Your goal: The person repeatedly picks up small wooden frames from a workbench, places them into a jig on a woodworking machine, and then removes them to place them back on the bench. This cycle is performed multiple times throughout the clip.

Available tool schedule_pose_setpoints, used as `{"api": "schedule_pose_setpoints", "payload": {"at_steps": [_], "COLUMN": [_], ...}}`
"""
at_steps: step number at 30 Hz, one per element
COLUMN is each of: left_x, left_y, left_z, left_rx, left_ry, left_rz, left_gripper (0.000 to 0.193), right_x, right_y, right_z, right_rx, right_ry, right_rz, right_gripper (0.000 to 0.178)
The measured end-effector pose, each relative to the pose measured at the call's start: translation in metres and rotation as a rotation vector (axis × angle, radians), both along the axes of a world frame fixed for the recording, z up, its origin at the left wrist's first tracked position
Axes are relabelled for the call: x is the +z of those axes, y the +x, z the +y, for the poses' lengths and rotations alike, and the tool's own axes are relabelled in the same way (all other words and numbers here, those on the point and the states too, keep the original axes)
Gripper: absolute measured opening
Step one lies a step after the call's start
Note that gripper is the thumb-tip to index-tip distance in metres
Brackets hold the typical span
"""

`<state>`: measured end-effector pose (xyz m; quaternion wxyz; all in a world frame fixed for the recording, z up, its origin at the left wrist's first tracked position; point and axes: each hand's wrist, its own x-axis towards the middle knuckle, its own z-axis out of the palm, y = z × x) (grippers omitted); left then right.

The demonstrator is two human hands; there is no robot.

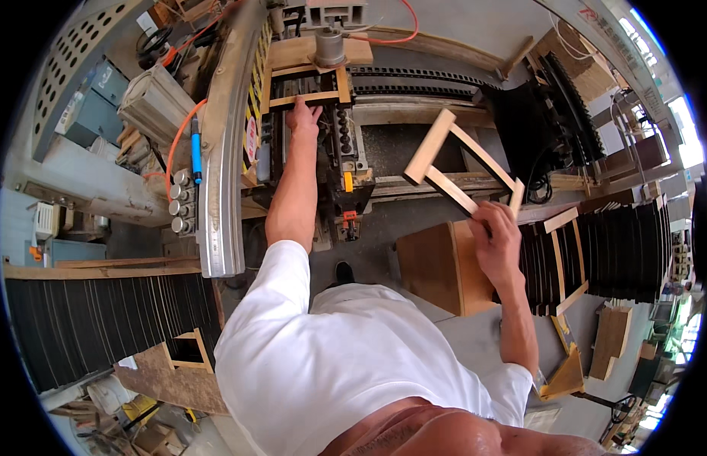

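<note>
Pale wooden rectangular frame (450, 189), open in the middle and dark along the side edges of its rails, is held up in the air on the right, between the machine bed and the tall row of black-edged frames (627, 247). The right hand (496, 237) is closed around its near rail, beside the narrower end bar. It should handle as light and stiff, with dry, fairly grippy wood; the corner joints are probably its weakest points, so a twist on one rail could strain them. The broad end bar looks heavier and sits away from the hand, so it would likely tip that way; a hold nearer the middle of a rail, or on both rails, should balance it better. Its two rails run from far left to near right, the broad bar pointing far left and the narrower bar near right; the long axis seems to follow the rails, though foreshortening leaves that uncertain. The left hand (302, 119) reaches to the near rail of a second pale wooden frame (312, 98), lying lengthwise left to right by the grey metal cylinder (329, 49); whether those fingers grip or merely press, I cannot tell.
</note>
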<state>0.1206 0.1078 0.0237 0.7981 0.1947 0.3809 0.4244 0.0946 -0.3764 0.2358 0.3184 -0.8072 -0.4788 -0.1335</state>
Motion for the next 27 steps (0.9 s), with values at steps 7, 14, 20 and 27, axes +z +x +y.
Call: {"api": "schedule_pose_setpoints", "payload": {"at_steps": [7, 14, 20, 27], "left_x": [-0.018, -0.017, -0.008, -0.014], "left_y": [-0.061, -0.113, -0.114, -0.105], "left_z": [-0.053, -0.114, -0.119, -0.126], "left_rx": [-0.101, -0.252, -0.237, -0.071], "left_ry": [0.028, 0.077, 0.111, 0.049], "left_rz": [-0.033, -0.380, -0.429, -0.336], "left_gripper": [0.050, 0.031, 0.032, 0.026], "right_x": [-0.051, -0.113, -0.136, -0.144], "right_y": [0.040, 0.055, 0.051, 0.076], "right_z": [0.143, 0.280, 0.298, 0.321], "right_rx": [0.330, 0.595, 0.631, 0.704], "right_ry": [0.004, -0.001, -0.093, -0.065], "right_rz": [-0.097, -0.170, -0.142, -0.174], "right_gripper": [0.011, 0.008, 0.013, 0.014]}}
